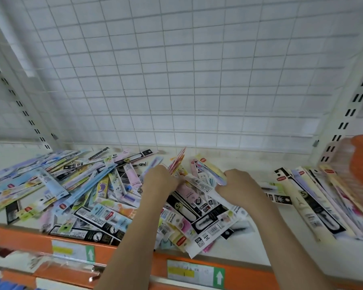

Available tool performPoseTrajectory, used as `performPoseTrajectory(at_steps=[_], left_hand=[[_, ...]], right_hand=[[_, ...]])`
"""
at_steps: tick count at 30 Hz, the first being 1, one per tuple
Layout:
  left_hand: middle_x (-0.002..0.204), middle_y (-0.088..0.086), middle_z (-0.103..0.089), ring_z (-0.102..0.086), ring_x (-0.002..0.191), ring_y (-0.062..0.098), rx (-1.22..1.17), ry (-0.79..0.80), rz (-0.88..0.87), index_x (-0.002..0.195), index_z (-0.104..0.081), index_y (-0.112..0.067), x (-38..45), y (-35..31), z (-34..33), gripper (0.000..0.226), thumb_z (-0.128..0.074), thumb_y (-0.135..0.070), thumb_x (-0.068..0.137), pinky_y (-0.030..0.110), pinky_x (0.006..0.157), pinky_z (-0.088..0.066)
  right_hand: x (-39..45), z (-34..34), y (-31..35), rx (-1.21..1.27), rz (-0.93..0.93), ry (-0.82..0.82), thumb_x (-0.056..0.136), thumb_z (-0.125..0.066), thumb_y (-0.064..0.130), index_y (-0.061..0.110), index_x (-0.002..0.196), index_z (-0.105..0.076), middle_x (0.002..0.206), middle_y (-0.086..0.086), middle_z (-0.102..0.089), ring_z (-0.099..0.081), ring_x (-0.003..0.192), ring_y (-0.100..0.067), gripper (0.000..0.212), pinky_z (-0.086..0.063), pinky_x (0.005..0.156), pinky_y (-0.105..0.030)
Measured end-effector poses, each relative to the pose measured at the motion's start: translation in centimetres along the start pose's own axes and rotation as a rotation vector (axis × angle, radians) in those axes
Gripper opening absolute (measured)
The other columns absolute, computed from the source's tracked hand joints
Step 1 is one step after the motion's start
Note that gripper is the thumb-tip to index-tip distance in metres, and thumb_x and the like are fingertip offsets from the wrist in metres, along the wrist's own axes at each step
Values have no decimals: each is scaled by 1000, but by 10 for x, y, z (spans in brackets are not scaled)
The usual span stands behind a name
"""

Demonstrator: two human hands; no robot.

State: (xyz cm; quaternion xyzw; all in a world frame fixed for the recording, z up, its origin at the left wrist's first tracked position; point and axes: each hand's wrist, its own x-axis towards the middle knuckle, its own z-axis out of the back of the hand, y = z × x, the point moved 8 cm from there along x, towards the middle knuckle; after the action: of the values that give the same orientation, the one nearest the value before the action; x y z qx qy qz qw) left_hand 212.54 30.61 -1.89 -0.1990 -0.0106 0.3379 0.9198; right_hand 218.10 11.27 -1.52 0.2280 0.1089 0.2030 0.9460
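A loose pile of long flat pen packets (76,185) covers a white shop shelf (260,245). My left hand (158,181) reaches into the middle of the pile and grips a small bunch of red and pink packets (177,162) that stands up from its fingers. My right hand (238,185) is beside it, its fingers curled round a pastel packet (211,171) that points up and to the left. Both forearms come in over the shelf's front edge.
A neater row of packets (314,197) lies at the right. An orange plastic basket (360,164) stands at the far right edge. A white wire grid panel (176,70) backs the shelf. An orange front rail (122,252) carries price labels.
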Motion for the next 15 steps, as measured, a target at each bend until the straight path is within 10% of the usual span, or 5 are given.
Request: performPoseTrajectory(at_steps=[4,8,15], left_hand=[[87,11,-69,-66,90,26,26,20,11,90,-64,-3,2,-1,4,23,-57,-23,84,31,80,-52],[63,10,-54,-49,61,23,-212,68,9,67,-53,-1,-3,2,4,17,-56,-12,80,27,59,-41],[40,-1,-59,-43,25,1,-626,-27,22,84,-56,-2,-25,14,45,4,-55,-1,80,18,44,-37]], right_hand=[[-1,-1,-3,15,-49,-26,80,-61,26,13,71,-46,64,0,-47,-48,57,-20,22,-36,52,-26],[-5,-2,-4,-2,-67,-24,77,-64,25,13,68,-44,62,0,-46,-45,53,-18,26,-33,49,-24],[-8,0,0,13,-72,-30,79,-57,14,13,63,-39,60,-1,-45,-41,49,-17,24,-29,46,-22]])
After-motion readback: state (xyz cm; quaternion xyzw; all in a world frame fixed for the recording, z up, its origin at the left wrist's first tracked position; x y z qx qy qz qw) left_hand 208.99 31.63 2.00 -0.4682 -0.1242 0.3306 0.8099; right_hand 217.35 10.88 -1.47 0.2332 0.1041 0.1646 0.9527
